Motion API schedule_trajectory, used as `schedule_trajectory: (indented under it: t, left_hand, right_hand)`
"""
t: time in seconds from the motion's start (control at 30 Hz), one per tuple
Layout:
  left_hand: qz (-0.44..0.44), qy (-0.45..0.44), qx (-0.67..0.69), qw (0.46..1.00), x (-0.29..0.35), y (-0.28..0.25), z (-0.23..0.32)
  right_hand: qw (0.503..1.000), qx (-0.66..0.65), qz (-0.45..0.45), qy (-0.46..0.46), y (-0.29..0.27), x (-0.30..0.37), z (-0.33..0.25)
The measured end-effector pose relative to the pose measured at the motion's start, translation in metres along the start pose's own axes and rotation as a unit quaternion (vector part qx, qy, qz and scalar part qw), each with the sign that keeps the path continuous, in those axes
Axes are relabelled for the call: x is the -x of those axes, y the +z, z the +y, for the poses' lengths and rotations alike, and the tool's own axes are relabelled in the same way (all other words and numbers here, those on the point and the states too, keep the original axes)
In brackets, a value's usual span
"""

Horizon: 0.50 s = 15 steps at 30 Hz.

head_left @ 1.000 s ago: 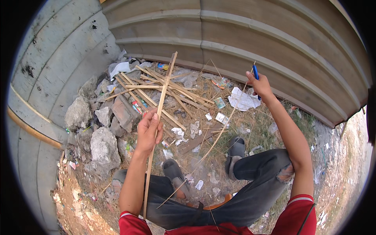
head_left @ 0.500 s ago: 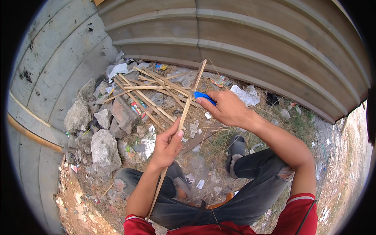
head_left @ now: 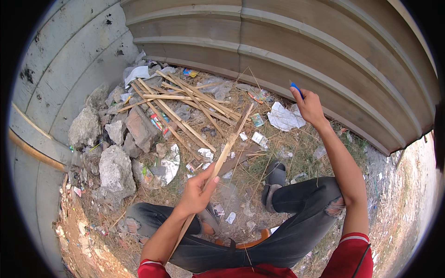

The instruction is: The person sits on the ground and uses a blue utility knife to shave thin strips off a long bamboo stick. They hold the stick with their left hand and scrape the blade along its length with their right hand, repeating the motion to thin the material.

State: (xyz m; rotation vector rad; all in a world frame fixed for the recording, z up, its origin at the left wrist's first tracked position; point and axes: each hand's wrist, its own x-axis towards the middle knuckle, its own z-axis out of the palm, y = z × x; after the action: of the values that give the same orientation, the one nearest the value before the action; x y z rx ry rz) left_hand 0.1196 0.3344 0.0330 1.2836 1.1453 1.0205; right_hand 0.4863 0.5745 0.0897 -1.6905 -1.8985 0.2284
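Note:
My left hand (head_left: 196, 193) is closed around a long, pale split stick, bamboo or wood (head_left: 225, 152). The stick slants up and away from my lap, its far end split and rough. My right hand (head_left: 310, 109) is raised to the far right, in front of the metal wall, apart from the stick. It grips a blue-handled cutter knife (head_left: 297, 89), the small blade pointing up and away; most of the handle is hidden in the fingers. Beyond the held stick, a loose pile of similar sticks (head_left: 185, 97) lies on the ground.
Grey rocks (head_left: 117, 167) and a reddish broken block (head_left: 141, 129) lie at the left. A corrugated metal wall (head_left: 296, 46) closes off the back, a grey wall (head_left: 79, 69) the left. White scraps (head_left: 283, 116) and dry grass litter the ground. My knees are spread below my hands.
My right hand with the knife has come off the stick and swung up and right. My left hand has lowered a little, drawing the stick's far end nearer.

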Motion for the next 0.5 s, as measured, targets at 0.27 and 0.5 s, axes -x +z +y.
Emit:
schedule_trajectory:
  t: [0.27,0.5]
  left_hand:
    - [-0.115,-0.036,0.125,0.985,-0.011,-0.010,0.032]
    - [-0.038,-0.059,0.146,0.987,-0.019,0.005,0.028]
  right_hand:
    - [0.971,-0.161,-0.140,-0.106,0.002,0.033,-0.106]
    - [0.933,-0.037,-0.306,-0.186,0.001,0.078,-0.159]
